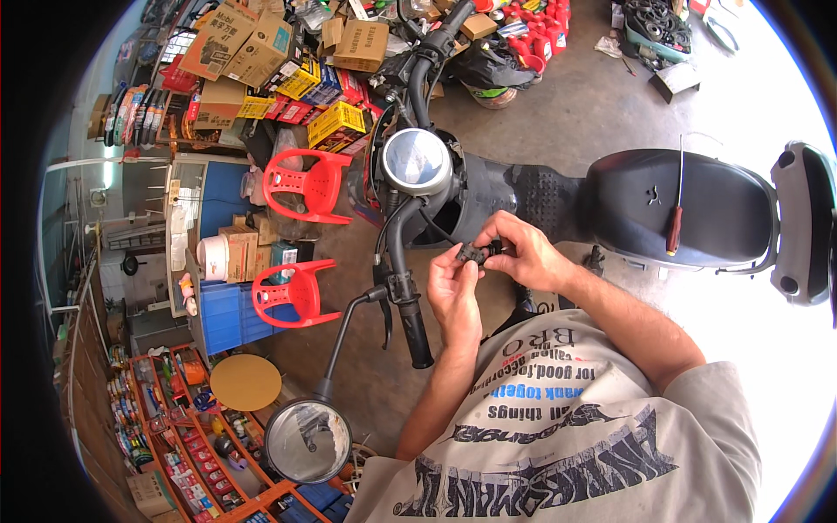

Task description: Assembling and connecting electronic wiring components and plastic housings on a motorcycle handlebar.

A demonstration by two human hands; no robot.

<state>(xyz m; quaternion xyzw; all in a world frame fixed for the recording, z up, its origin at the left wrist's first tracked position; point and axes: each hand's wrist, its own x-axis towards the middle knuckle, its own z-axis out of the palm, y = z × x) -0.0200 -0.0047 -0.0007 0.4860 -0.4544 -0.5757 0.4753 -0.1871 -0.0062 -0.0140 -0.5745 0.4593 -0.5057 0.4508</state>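
Note:
Both my hands are together beside a scooter, just behind its handlebar. A small black part, its exact kind too small to make out, sits pinched in the fingertips of my left hand. My right hand pinches the same dark part at its right end, thumb and fingers bent round it. A dark cable runs from the handlebar area toward the part; whether it joins it is hidden. On the black scooter seat lies a screwdriver with a red-brown handle.
A round mirror on a stalk sticks out left of my left forearm. Red plastic chairs stand beyond the handlebar. Stacked cartons fill the far left; red bottles stand at the back. Shelves of small goods line the near left.

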